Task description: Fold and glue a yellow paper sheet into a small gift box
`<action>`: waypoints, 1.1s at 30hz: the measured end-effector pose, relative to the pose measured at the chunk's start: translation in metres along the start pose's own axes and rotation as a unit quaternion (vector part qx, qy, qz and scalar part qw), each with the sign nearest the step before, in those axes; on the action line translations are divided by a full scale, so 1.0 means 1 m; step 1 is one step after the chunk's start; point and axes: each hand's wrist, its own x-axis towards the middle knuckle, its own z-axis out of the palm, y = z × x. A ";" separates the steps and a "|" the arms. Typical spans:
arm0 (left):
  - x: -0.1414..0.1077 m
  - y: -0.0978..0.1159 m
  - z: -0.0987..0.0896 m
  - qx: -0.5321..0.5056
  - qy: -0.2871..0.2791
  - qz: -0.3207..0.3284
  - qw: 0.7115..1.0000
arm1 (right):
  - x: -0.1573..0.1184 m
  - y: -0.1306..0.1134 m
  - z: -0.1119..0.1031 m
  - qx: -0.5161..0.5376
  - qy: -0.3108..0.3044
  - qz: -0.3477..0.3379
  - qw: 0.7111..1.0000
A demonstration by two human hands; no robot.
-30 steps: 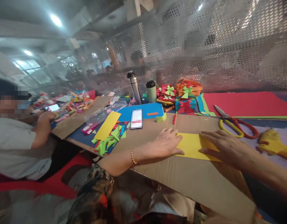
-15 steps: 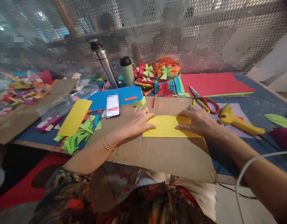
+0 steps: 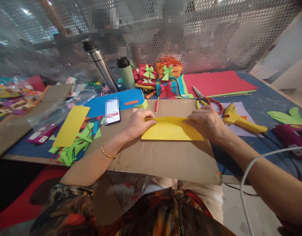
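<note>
A yellow sheet of paper [image 3: 171,129] rests on a brown cardboard sheet [image 3: 151,157], its far edge lifted and bent. My left hand [image 3: 139,123] pinches the far left corner between thumb and fingers. At the far right corner, my right hand [image 3: 206,119] is closed on the same paper, fingers curled. Just beyond my right hand lie scissors [image 3: 208,101] with red and yellow handles. A phone [image 3: 112,113] lies on the left side of the cardboard, near my left hand.
A yellow glue gun [image 3: 244,121] lies at right on pale purple paper. Green paper strips [image 3: 75,144] and another yellow sheet [image 3: 71,126] are at left. Behind stand a steel flask [image 3: 101,67], a green bottle [image 3: 126,73] and small paper baskets with bows [image 3: 167,87]. Red sheets [image 3: 214,83] are stacked back right.
Both hands have gone from lying on the yellow paper to gripping its far corners, and the far edge has risen off the cardboard. The whole view has shifted slightly.
</note>
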 end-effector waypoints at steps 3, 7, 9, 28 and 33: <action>-0.001 0.004 -0.006 0.033 0.036 0.049 0.998 | 0.000 -0.010 -0.010 -0.060 0.004 -0.025 0.998; -0.003 0.010 -0.011 0.101 0.087 0.101 0.986 | -0.001 -0.029 -0.022 -0.136 0.044 -0.020 0.990; -0.005 0.012 -0.012 0.132 0.113 0.117 0.978 | -0.004 -0.035 -0.025 -0.150 0.051 -0.018 0.987; -0.032 0.032 -0.044 -0.007 -0.128 0.196 0.972 | -0.044 -0.053 -0.040 0.095 -0.073 -0.113 0.986; -0.043 0.032 -0.033 -0.062 -0.187 0.183 0.963 | -0.064 -0.064 -0.048 0.115 -0.083 -0.097 0.985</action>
